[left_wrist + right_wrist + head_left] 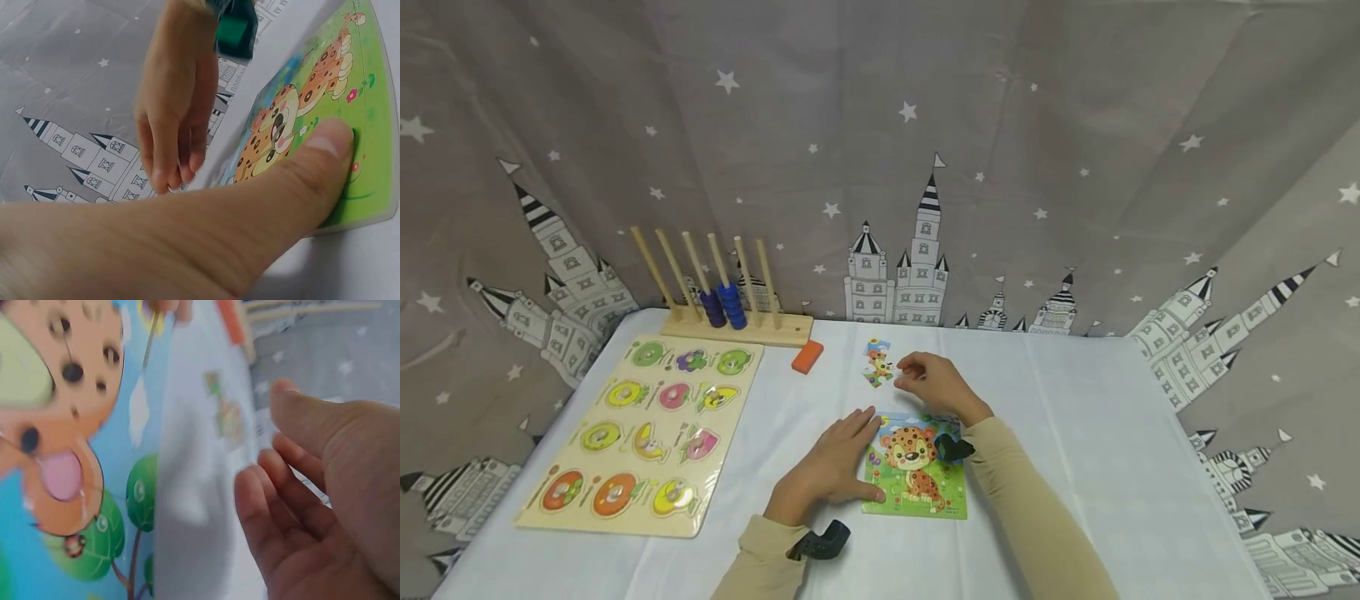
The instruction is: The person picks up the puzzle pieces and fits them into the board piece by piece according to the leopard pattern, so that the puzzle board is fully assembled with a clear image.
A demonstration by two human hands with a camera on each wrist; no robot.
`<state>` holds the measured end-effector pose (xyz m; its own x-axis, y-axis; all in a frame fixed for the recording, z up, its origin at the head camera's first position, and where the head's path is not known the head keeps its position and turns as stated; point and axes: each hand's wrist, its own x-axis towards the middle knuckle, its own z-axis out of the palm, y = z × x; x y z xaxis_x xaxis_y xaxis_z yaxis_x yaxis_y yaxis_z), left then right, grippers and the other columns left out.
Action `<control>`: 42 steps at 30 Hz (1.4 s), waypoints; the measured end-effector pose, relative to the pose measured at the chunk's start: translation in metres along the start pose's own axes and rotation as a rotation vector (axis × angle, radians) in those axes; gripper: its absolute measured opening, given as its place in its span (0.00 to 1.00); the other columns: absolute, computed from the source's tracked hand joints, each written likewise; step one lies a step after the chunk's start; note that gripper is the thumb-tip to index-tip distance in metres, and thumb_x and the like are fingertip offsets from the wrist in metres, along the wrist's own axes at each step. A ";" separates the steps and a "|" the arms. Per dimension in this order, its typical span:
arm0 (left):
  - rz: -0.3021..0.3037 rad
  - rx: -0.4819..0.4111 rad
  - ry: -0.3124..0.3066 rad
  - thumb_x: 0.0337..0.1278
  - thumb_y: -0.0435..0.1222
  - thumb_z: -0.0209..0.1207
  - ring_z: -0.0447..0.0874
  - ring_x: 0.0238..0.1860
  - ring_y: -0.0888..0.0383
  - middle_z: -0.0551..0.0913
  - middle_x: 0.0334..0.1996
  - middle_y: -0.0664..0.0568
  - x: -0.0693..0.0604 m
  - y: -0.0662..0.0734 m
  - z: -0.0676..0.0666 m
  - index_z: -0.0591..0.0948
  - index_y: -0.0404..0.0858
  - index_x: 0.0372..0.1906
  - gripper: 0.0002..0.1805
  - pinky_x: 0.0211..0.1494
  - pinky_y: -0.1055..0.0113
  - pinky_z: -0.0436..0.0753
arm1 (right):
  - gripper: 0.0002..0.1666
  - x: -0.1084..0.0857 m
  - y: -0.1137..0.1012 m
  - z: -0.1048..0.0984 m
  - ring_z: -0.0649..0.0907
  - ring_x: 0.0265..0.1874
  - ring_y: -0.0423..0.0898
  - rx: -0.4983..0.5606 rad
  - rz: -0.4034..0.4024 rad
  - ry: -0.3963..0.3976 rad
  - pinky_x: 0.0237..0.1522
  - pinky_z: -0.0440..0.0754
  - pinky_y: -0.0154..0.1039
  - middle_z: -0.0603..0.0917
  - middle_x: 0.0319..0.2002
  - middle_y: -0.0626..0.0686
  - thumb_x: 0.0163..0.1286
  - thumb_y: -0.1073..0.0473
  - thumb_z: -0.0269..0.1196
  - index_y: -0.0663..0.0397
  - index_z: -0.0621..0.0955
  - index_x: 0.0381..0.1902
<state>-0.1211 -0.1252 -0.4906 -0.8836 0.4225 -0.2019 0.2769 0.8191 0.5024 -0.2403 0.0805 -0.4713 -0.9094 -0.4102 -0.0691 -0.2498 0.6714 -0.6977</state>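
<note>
A jigsaw puzzle [913,479] with a spotted leopard cub on green grass lies flat on the white tablecloth. My left hand [829,465] rests at its left side, with the thumb [325,147] on the picture's lower edge and the fingers spread toward its top corner. Above the puzzle hovers my right hand [936,385], its fingers loosely bent and nothing visible between them. Just left of those fingertips lie loose puzzle pieces [877,364]; in the right wrist view, a blurred piece [230,424] lies beyond the puzzle's top edge.
On the left is a wooden fruit-and-vegetable peg board [651,417]. Behind it stands a wooden stacking rack [775,327] with upright pegs, two carrying blue rings. An orange block [807,357] lies beside the rack. A grey castle-print curtain [985,208] hangs behind the table.
</note>
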 end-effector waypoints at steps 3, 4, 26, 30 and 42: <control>0.002 -0.005 0.004 0.42 0.59 0.77 0.49 0.83 0.42 0.54 0.82 0.42 -0.001 0.001 -0.001 0.57 0.34 0.80 0.65 0.84 0.45 0.55 | 0.25 0.018 0.007 0.006 0.84 0.52 0.49 -0.005 0.044 0.035 0.57 0.84 0.47 0.86 0.53 0.53 0.71 0.49 0.67 0.54 0.81 0.61; -0.001 -0.004 0.004 0.41 0.59 0.77 0.50 0.83 0.42 0.54 0.82 0.42 -0.002 0.001 -0.001 0.57 0.34 0.80 0.65 0.84 0.45 0.55 | 0.26 0.024 0.008 0.009 0.84 0.53 0.49 -0.003 0.053 0.046 0.58 0.83 0.47 0.85 0.54 0.54 0.71 0.49 0.67 0.54 0.81 0.62; -0.002 -0.015 0.005 0.42 0.59 0.76 0.49 0.83 0.43 0.54 0.82 0.44 -0.003 0.001 0.000 0.57 0.34 0.80 0.65 0.84 0.45 0.54 | 0.30 0.073 -0.013 0.027 0.79 0.59 0.57 -0.126 0.151 0.089 0.65 0.79 0.51 0.80 0.57 0.60 0.67 0.45 0.71 0.58 0.82 0.60; -0.008 0.002 0.005 0.42 0.60 0.76 0.49 0.83 0.44 0.54 0.82 0.44 -0.001 0.001 0.000 0.56 0.35 0.81 0.65 0.84 0.46 0.54 | 0.25 0.074 -0.010 0.024 0.82 0.55 0.55 -0.017 0.197 0.110 0.59 0.82 0.50 0.82 0.55 0.59 0.69 0.48 0.69 0.57 0.80 0.57; -0.019 -0.004 -0.005 0.40 0.60 0.77 0.49 0.83 0.43 0.54 0.82 0.44 -0.001 0.003 -0.001 0.57 0.34 0.80 0.66 0.84 0.45 0.54 | 0.14 0.039 0.004 0.010 0.88 0.39 0.45 0.233 0.168 0.139 0.48 0.85 0.46 0.88 0.45 0.53 0.72 0.50 0.67 0.48 0.84 0.51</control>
<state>-0.1199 -0.1237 -0.4886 -0.8868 0.4086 -0.2159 0.2583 0.8257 0.5016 -0.2737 0.0605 -0.4839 -0.9721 -0.2070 -0.1102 -0.0243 0.5563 -0.8307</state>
